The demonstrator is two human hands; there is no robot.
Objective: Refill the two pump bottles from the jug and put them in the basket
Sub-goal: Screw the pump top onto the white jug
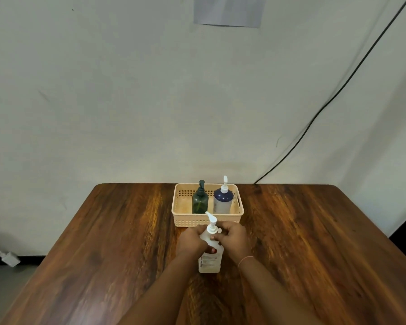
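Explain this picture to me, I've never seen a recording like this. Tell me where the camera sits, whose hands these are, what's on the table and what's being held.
There is no machine here. A person works with bare hands, and the only camera is worn on their head, looking forward and down, so the arms reach in from the bottom edge. On the wooden table stands a cream basket with two pump bottles upright inside: a dark green bottle on the left and a blue-and-white bottle on the right. Just in front of the basket stands a pale jug with a white pump top. The left hand and the right hand both grip its upper part. Behind is a plain wall with a black cable.
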